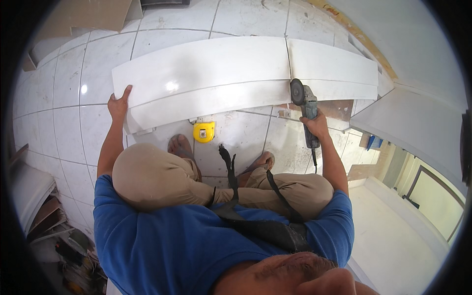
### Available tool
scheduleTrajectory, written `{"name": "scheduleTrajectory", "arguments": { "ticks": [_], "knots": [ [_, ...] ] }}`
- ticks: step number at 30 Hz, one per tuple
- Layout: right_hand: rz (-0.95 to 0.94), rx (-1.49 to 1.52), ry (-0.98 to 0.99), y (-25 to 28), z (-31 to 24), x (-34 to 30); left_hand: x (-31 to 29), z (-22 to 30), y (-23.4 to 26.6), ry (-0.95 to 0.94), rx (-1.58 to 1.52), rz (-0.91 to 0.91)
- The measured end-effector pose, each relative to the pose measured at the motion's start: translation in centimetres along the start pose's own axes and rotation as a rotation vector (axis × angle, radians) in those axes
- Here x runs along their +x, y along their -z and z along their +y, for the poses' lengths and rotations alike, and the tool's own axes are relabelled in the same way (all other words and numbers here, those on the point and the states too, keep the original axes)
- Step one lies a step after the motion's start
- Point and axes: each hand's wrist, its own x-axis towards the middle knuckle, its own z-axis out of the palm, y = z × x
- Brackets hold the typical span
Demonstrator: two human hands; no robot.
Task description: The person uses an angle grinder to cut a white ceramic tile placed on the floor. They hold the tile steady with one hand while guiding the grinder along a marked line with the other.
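A long white panel [206, 66] lies across in front of me, with a lengthwise line along it. My left hand [119, 102] grips its left end, thumb on top and the other fingers partly hidden at the edge. My right hand [316, 124] is closed around the body of an angle grinder [309, 109]. The grinder's dark disc [297, 92] is at the panel's near part, by the lower end of a dark crosswise cut with sooty marks beside it. Whether the disc touches the panel, I cannot tell.
A yellow tape measure [204, 132] lies on the tiled floor [69, 128] near my sandalled feet. Black straps hang before me. A cord leaves the grinder's lower end. Tools and scraps [73, 250] are piled at lower left; pale cabinet-like panels [413, 128] stand at right.
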Motion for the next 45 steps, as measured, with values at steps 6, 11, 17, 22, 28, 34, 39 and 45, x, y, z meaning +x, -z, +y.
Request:
{"name": "scheduleTrajectory", "arguments": {
  "ticks": [6, 11, 17, 22, 28, 34, 39, 45],
  "knots": [
    [0.002, 0.043, 0.029, -0.3, 0.5, 0.7, -0.1, 0.4, 0.1, 0.018, 0.007, -0.009],
    [-0.017, 0.04, 0.012, -0.1, -0.1, 1.0, 0.3, -0.2, 0.0, 0.016, 0.028, -0.003],
    [-0.012, 0.023, 0.021, 0.1, -0.9, 1.1, -0.2, 0.7, 0.2, 0.036, 0.027, -0.017],
    [-0.026, 0.023, 0.037, 0.1, -1.4, 1.5, -0.1, 0.3, 0.2, 0.039, 0.016, -0.006],
    [0.013, 0.016, 0.084, -0.1, -1.0, 2.6, -0.2, 0.7, 0.2, 0.038, 0.001, -0.015],
    [0.002, 0.015, 0.066, 0.1, -1.5, 2.7, 0.0, 0.3, 0.1, 0.017, 0.008, 0.006],
    [-0.015, 0.019, 0.061, 0.0, -1.0, 2.5, 0.1, 0.2, 0.2, 0.029, 0.018, -0.009],
    [-0.016, 0.037, 0.048, -0.2, -0.6, 1.5, -0.1, 0.1, 0.0, 0.008, -0.057, 0.0]
  ]
}}
